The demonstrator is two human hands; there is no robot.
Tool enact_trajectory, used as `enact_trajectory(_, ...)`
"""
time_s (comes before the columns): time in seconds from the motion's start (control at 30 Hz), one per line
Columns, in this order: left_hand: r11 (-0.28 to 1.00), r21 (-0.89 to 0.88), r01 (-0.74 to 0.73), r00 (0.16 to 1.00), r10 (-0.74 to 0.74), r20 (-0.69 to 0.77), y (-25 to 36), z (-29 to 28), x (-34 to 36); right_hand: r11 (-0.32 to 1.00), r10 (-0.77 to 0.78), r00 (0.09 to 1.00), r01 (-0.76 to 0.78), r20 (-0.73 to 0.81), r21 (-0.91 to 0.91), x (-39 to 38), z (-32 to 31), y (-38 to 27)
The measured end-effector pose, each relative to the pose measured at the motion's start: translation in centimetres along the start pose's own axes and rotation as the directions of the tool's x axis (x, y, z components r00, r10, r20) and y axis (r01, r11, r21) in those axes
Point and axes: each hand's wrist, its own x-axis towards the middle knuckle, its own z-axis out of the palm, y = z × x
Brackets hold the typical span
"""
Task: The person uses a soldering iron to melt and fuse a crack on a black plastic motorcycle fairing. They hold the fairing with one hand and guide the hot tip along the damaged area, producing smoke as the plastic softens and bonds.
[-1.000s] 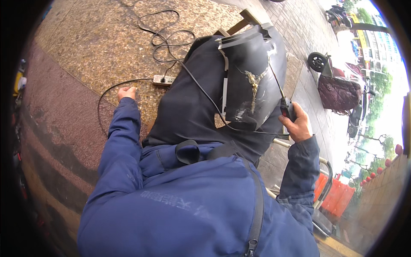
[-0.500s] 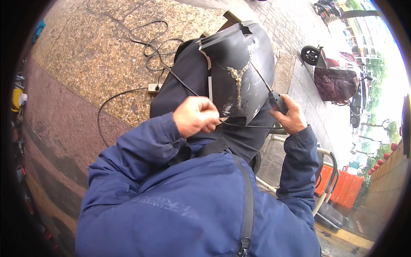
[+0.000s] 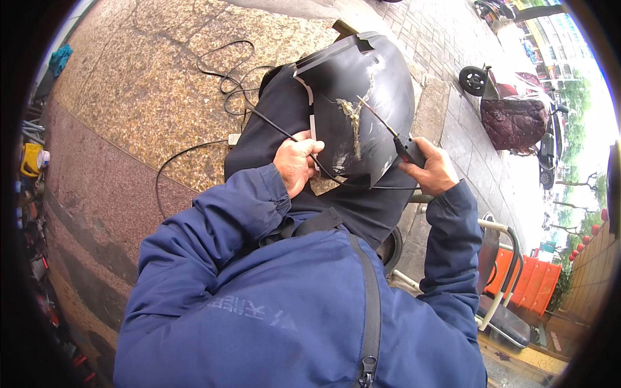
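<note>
"Panel [image 3: 391, 107] first: where is it?"

"Across the person's lap [image 3: 262, 147], curved black face up. The left hand [image 3: 296, 167] is at its left edge, the right hand [image 3: 438, 171] just beyond its near right side."

"What are the fingers doing?"

"On the right, they wrap the handle of a thin-tipped tool [image 3: 409, 150], thumb pressed to it. On the left, thumb and fingers bend in where a cable [image 3: 264, 118] crosses; whether they pinch that, the edge or both, I cannot tell."

"How far along does the work look?"

"Partway, I'd judge. A lumpy, yellowish seam [image 3: 356, 124] forks near the middle and runs toward the near edge, so material seems to be down there. A paler streak [image 3: 372, 70] lies toward the far edge."

"And what's left?"

"The seam is rough and uneven, so evening it out may be outstanding. Whether the streak is finished, I can't say. Pale scuffs [image 3: 340, 159] left of the seam's near end look untreated."

"Is the tip on the seam?"

"It's at the fork's far end; touching or hovering, I cannot tell."
</note>
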Motion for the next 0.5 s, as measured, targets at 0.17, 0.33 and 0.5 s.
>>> enact_trajectory(0.17,0.993,-0.025,-0.114,0.993,0.114,-0.016,-0.2,0.7,0.2,0.999,-0.021,1.000,0.022,0.014,-0.029,-0.8,-0.2,0.1)
enact_trajectory(0.33,0.950,-0.143,-0.277,0.960,0.281,0.005,1.5,1.9,2.3,0.993,-0.062,0.998,0.060,-0.010,-0.105,0.6,-2.6,-0.9)
enact_trajectory(0.5,0.924,-0.114,-0.366,0.925,0.374,0.062,2.7,1.7,3.5,0.986,-0.100,0.995,0.101,0.013,-0.133,2.5,-4.2,-2.2)
